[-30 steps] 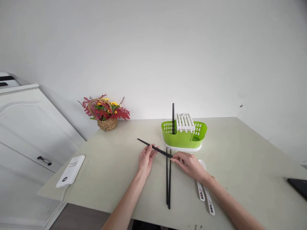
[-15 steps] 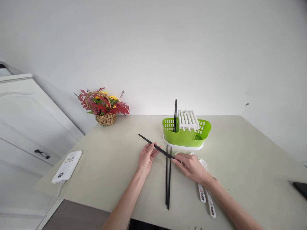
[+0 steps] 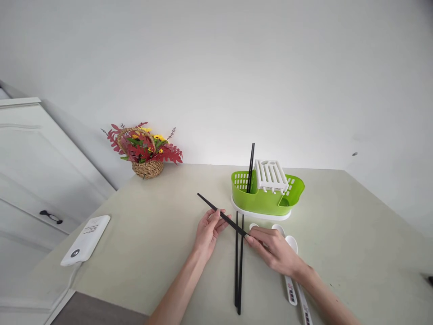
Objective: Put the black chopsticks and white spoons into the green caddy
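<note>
A black chopstick [image 3: 211, 208] slants across the table, held at both ends of its near part. My left hand [image 3: 209, 233] pinches its middle, and my right hand [image 3: 272, 249] grips its near tip. Under it two more black chopsticks [image 3: 238, 271] lie side by side, pointing away from me. Behind them stands a green cutlery holder [image 3: 267, 198] with a white rack insert [image 3: 271, 175]; another pair of black chopsticks [image 3: 251, 167] stands upright in its left compartment. White spoons [image 3: 293, 280] lie partly under my right hand.
A wicker basket of red and yellow flowers [image 3: 145, 153] sits at the table's far left by the wall. A white flat device [image 3: 85, 240] lies near the left edge. A white cabinet [image 3: 30, 180] stands left of the beige table [image 3: 355, 234].
The view has shifted, so everything sits slightly lower and further right. Both hands keep the same hold on the slanted chopstick; nothing else has moved on the table.
</note>
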### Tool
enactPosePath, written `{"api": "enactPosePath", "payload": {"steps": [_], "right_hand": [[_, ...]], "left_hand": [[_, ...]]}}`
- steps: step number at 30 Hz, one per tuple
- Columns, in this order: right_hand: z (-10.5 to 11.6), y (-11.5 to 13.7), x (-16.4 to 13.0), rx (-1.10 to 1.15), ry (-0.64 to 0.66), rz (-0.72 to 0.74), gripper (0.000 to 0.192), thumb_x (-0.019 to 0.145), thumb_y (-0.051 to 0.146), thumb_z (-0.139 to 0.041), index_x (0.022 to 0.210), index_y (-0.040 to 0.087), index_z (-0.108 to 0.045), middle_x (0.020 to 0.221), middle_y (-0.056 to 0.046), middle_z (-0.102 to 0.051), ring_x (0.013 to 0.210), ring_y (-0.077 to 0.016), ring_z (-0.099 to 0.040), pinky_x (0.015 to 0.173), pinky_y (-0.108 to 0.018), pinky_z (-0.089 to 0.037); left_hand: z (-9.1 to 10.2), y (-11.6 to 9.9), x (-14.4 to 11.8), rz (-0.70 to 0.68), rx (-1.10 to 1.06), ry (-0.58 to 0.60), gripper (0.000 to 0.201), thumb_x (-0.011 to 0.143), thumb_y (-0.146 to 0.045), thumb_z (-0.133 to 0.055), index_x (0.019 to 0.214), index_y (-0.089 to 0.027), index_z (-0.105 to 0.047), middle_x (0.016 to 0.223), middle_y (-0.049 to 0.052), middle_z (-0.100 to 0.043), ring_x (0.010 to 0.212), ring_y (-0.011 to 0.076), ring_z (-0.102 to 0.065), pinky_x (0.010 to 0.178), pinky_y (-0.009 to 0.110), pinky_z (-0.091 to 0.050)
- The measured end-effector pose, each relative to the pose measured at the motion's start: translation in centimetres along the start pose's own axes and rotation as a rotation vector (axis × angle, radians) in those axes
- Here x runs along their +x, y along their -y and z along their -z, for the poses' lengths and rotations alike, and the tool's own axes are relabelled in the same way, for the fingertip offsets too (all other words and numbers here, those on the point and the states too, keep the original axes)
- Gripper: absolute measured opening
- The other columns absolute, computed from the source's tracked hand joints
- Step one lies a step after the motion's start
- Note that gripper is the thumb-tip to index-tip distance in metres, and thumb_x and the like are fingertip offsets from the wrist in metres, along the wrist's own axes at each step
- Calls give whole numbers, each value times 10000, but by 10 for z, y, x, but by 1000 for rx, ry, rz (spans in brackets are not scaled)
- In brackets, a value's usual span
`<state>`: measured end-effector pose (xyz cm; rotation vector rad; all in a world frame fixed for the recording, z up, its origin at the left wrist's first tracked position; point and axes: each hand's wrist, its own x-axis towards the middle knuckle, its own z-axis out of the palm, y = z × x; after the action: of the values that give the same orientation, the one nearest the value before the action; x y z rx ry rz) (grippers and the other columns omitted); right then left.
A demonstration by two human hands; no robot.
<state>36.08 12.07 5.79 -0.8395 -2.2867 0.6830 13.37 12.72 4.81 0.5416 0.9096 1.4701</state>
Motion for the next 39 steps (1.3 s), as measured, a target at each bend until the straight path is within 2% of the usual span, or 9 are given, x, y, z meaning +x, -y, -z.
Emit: {"api": "enactPosePath", "payload": {"steps": [11, 17, 24, 28, 32, 36, 39], "right_hand": [[-2, -5, -1, 18, 15, -68, 410, 1090, 413, -362, 727, 240, -444, 694, 13, -523, 632, -140, -484, 620, -283, -360], [-6, -6, -2, -7, -60, -131, 416, 1032, 481, -506, 700, 237, -452, 616, 47, -500, 550, -111, -410, 549, -262, -321], [-5, -10, -1, -14, -129, -166, 454, 1019, 502, -517, 656, 234, -460, 567, 55, -454, 532, -108, -356, 514, -256, -323], [-1, -13, -2, 6, -142, -196, 439, 1021, 512, -510, 684, 231, -528, 585, 44, -481, 548, -114, -384, 521, -258, -347], [4, -15, -2, 73, -158, -209, 416, 1018, 513, -519, 734, 222, -608, 613, 22, -552, 577, -128, -457, 560, -262, -384], [9, -15, -1, 154, -179, -220, 433, 1024, 500, -522, 714, 214, -620, 639, 3, -617, 602, -137, -520, 609, -267, -421], [10, -15, 1, 176, -209, -206, 445, 1020, 500, -535, 695, 208, -617, 627, 1, -617, 594, -134, -514, 603, -266, -416]], "left_hand": [[0, 2, -1, -11, -14, 3, 459, 698, -361, -954, 985, -170, -651, 1030, 45, -781, 934, 228, -788, 990, 401, -616], [-5, 3, -5, -3, 22, 21, 458, 716, -361, -941, 1015, -168, -652, 1050, 61, -784, 931, 236, -784, 976, 419, -618], [-7, 5, -5, -23, 17, 32, 430, 726, -365, -934, 999, -157, -675, 1042, 79, -791, 967, 232, -776, 1027, 427, -591], [-6, 4, -4, -29, -15, -2, 400, 742, -411, -918, 948, -148, -699, 1007, 80, -791, 984, 237, -773, 1027, 416, -594], [-3, 1, -3, -75, -37, -63, 360, 804, -417, -874, 1000, -148, -738, 1040, 74, -787, 1013, 208, -763, 1016, 354, -594], [0, -2, -4, -115, -62, -138, 329, 822, -389, -867, 1025, -153, -762, 1104, 85, -784, 1045, 189, -753, 996, 299, -593], [-2, -7, -3, -147, -35, -171, 361, 786, -396, -893, 1017, -146, -775, 1102, 99, -788, 1034, 204, -757, 985, 322, -602]]}}
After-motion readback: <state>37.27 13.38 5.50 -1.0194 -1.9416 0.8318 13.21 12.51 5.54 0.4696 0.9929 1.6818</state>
